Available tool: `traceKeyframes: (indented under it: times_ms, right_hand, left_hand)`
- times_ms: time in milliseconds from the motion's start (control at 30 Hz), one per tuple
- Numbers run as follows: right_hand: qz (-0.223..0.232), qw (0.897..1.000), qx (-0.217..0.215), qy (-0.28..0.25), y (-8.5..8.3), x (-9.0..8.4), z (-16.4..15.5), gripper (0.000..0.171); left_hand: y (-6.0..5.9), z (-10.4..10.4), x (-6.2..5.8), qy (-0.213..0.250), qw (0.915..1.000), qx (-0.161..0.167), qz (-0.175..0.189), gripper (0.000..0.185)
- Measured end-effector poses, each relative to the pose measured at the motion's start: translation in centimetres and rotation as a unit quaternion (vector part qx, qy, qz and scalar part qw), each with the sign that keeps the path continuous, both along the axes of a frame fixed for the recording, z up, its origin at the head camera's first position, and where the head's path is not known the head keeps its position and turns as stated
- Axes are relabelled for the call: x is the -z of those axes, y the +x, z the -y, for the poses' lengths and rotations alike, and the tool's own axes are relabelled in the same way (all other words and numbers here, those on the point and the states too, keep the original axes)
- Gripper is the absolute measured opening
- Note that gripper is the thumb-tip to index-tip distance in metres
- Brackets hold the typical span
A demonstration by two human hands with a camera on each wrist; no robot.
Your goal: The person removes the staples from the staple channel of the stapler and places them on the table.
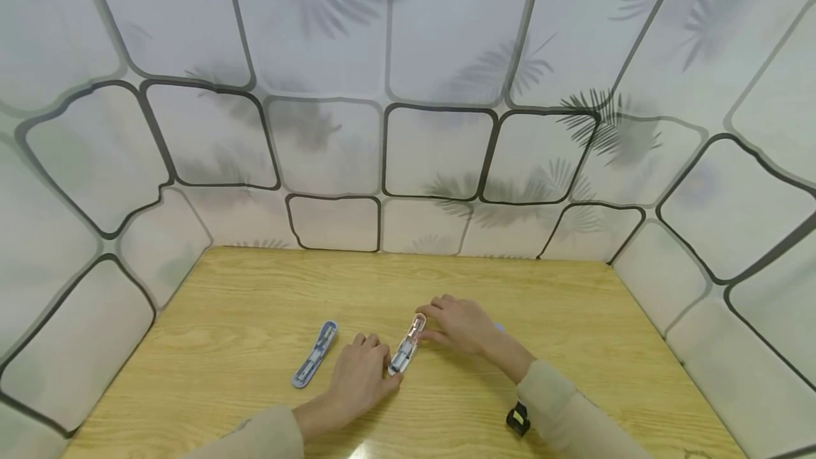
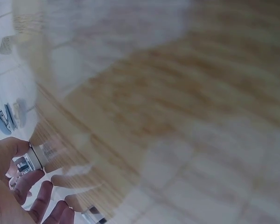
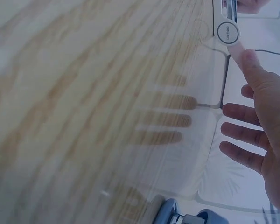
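A slim round-ended dispenser, clear and white with metal parts inside, lies tilted on the table between both hands. My left hand pinches its near end between thumb and forefinger, seen also in the left wrist view on its white end. At the far end my right hand stays with fingers spread and fairly straight, fingertips touching or just beside it. The right wrist view shows the dispenser's round marked end close to the thumb. Whether the thumb presses it, I cannot tell.
Left of my left hand lies a similar blue-edged dispenser. A small black item with a yellow-green patch sits beside my right sleeve. Behind my right wrist a blue object shows partly. Patterned fabric walls enclose the wooden table.
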State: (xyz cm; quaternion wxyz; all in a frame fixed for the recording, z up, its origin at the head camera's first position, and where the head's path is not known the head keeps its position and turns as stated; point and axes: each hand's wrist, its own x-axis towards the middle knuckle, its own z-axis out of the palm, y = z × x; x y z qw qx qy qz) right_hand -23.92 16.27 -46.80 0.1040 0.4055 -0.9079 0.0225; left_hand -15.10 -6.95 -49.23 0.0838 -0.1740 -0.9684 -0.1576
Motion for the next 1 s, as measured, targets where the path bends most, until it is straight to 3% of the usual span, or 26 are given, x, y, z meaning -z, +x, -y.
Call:
traceKeyframes:
  times_ms: [500, 800, 1000]
  right_hand:
    - [-0.005, 0.999, 0.046, 0.007, 0.5, 0.0, -0.3, 0.049]
    - [0.07, 0.993, 0.092, -0.019, 2.9, -1.1, -0.6, 0.044]
    - [0.114, 0.982, 0.122, -0.092, 3.9, -0.8, -0.3, 0.032]
  left_hand:
    - [0.0, -0.1, 0.0, 0.009, 0.9999, -0.007, -0.001, 0.031]
    - [0.0, -0.2, -0.2, 0.009, 0.9998, -0.013, 0.014, 0.032]
    - [0.0, -0.3, -0.1, 0.007, 0.9999, -0.012, 0.01, 0.032]
